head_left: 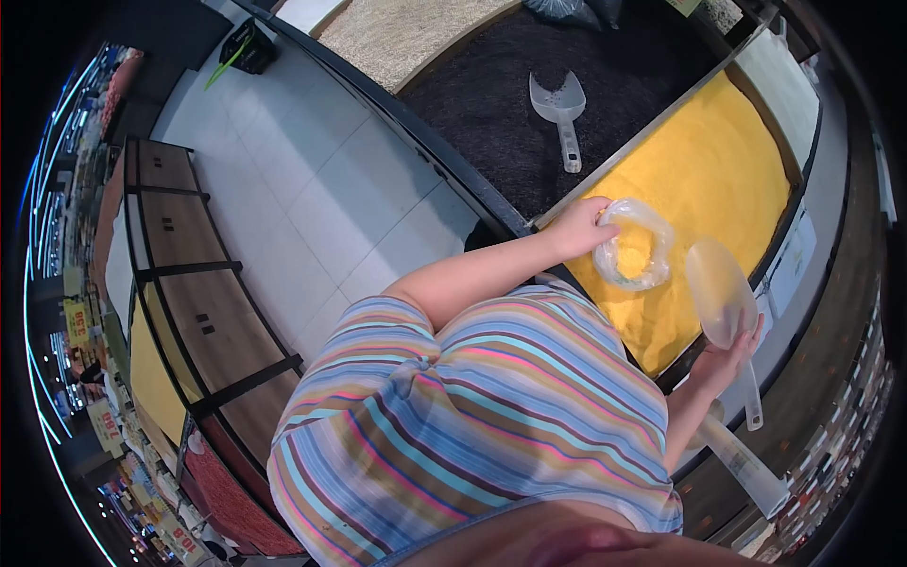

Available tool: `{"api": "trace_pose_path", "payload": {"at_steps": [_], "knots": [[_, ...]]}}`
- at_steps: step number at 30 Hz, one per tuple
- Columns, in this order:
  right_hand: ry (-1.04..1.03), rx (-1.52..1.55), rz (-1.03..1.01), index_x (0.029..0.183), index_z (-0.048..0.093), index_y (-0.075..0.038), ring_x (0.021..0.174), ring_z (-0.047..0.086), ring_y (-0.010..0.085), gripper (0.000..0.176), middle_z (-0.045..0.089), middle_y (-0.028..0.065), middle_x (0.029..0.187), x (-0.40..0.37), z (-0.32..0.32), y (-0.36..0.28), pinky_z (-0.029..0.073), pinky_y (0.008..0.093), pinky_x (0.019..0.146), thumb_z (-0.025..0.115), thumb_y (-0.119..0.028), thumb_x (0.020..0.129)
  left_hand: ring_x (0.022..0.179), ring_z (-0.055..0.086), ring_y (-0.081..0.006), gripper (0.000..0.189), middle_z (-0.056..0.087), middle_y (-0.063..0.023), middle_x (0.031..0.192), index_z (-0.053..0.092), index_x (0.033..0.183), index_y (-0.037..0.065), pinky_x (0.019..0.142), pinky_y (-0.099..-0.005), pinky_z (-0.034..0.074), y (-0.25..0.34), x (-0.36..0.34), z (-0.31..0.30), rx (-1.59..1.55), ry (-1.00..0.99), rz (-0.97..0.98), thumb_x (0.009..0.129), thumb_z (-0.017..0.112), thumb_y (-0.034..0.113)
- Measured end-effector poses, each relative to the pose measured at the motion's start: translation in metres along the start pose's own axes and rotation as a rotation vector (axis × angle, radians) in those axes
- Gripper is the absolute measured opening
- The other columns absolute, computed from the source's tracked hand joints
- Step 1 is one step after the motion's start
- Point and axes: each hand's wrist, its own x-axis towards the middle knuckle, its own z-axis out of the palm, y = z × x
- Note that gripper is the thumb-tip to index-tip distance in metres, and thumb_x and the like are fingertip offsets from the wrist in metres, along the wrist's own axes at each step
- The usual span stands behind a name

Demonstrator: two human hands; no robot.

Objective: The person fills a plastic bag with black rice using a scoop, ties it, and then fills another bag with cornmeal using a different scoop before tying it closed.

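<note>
My left hand (580,229) grips the rim of a clear plastic bag (658,227) that hangs open over the yellow grain (704,156). Some yellow grain lies inside the bag. On the right, my right hand (727,364) is closed around a clear plastic scoop (718,291), near where its bowl meets the handle. The scoop is tilted beside the bin's edge, apart from the bag, and no grain shows in its bowl. A second clear scoop (570,130) rests on the dark grain (477,128) in the neighbouring bin.
A bin of pale grain (416,38) lies beyond the dark one. Another clear scoop or container (744,465) is beside my right forearm. Wooden cabinets (203,312) stand at the left across the tiled floor (312,189). A black basket (250,49) is at the top left.
</note>
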Motion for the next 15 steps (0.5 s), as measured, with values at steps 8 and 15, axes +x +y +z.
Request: {"api": "trace_pose_path", "payload": {"at_steps": [8, 15], "knots": [[0.319, -0.061, 0.131, 0.140, 0.023, -0.009, 0.113, 0.051, 0.0268, 0.061, 0.043, 0.0140, 0.130, 0.010, -0.033, 0.038, 0.050, 0.0393, 0.082, 0.054, -0.030, 0.091, 0.087, 0.059, -0.0337, 0.026, 0.063, -0.0157, 0.090, 0.064, 0.097, 0.005, 0.078, -0.0407, 0.047, 0.017, 0.000, -0.020, 0.637, 0.229, 0.346, 0.076, 0.060, 0.019], [0.479, 0.042, 0.103, 0.141, 0.024, -0.018, 0.116, 0.046, 0.0209, 0.058, 0.042, 0.0065, 0.132, 0.026, -0.046, 0.081, 0.049, 0.0400, 0.079, 0.054, -0.025, 0.092, 0.076, 0.061, -0.0197, 0.021, 0.065, -0.0117, 0.085, 0.063, 0.098, 0.001, 0.069, -0.0303, 0.049, 0.009, 0.014, -0.018, 0.496, 0.119, 0.197, 0.081, 0.061, 0.014]]}}
